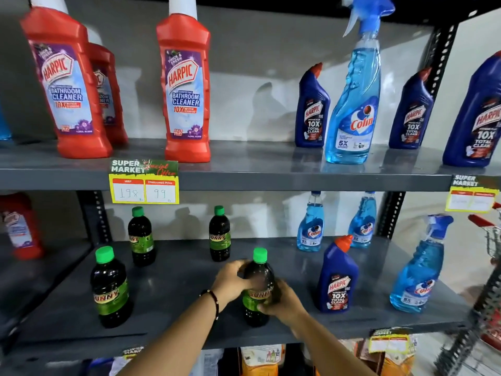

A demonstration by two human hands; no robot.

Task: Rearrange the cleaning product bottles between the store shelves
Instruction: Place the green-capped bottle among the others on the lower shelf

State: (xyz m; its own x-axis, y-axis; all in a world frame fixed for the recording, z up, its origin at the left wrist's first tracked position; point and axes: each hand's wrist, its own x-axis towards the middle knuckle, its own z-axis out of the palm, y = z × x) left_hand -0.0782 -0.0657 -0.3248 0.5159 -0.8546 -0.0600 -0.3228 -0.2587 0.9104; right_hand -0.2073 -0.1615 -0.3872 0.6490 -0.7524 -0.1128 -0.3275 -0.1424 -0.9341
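Centrally, both hands grip one dark bottle (259,287) with a green cap, which stands upright near the front edge of the lower shelf (176,289). The left hand (230,280) wraps the bottle's upper body from the left; the right hand (279,301) closes around its green label from the right. A beaded bracelet (214,301) circles the left wrist. Three matching dark bottles stand apart on the same shelf: one (109,287) toward the front left corner, two (141,237) (219,234) nearer the back edge. To the right of the hands stands a blue Harpic bottle (337,276), then a blue Colin spray bottle (420,267) near the right edge. On the upper shelf (257,164), red Harpic bottles (187,85) occupy the left half and blue bottles the right. A yellow price tag (143,183) hangs from its front edge.
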